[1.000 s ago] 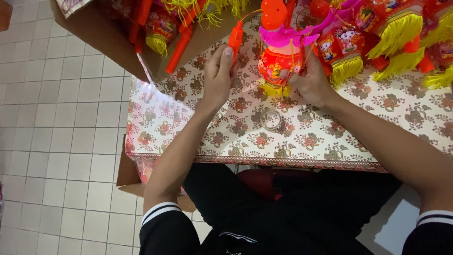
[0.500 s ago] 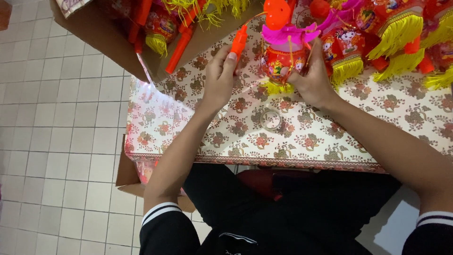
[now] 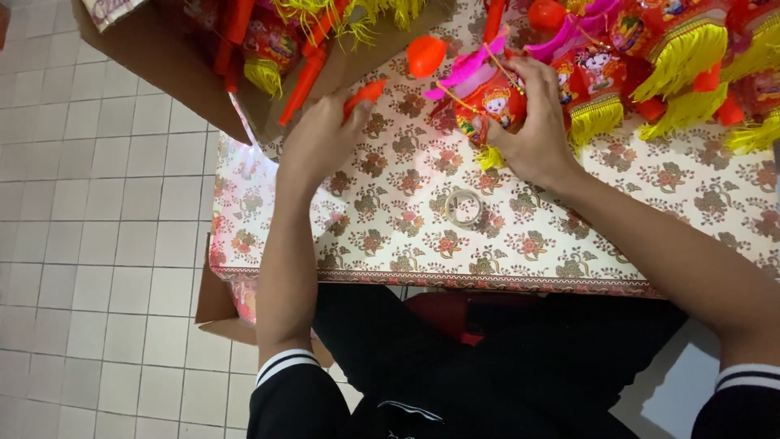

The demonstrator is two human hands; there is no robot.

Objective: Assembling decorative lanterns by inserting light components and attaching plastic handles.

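the left hand point(image 3: 321, 142) sits in the upper middle of the frame, its grip pinching a slim orange stick point(image 3: 364, 93) that pokes up and to the right from the fingers; the right hand point(image 3: 532, 134) is just right of it, fingers curled around a small red paper lantern point(image 3: 487, 110) with a pink top and a yellow fringe, which rests tilted on the desk point(image 3: 390, 219) with its floral cloth; an orange round cap point(image 3: 426, 55) lies just above and left of the lantern, possibly joined to it, though the view is too cramped to tell; a clear tape roll point(image 3: 464, 207) lies flat on the cloth below the right hand, apart from it; more red lanterns with yellow tassels point(image 3: 674, 57) crowd the upper right; a cardboard box point(image 3: 187, 65) of the same goods fills the upper left.
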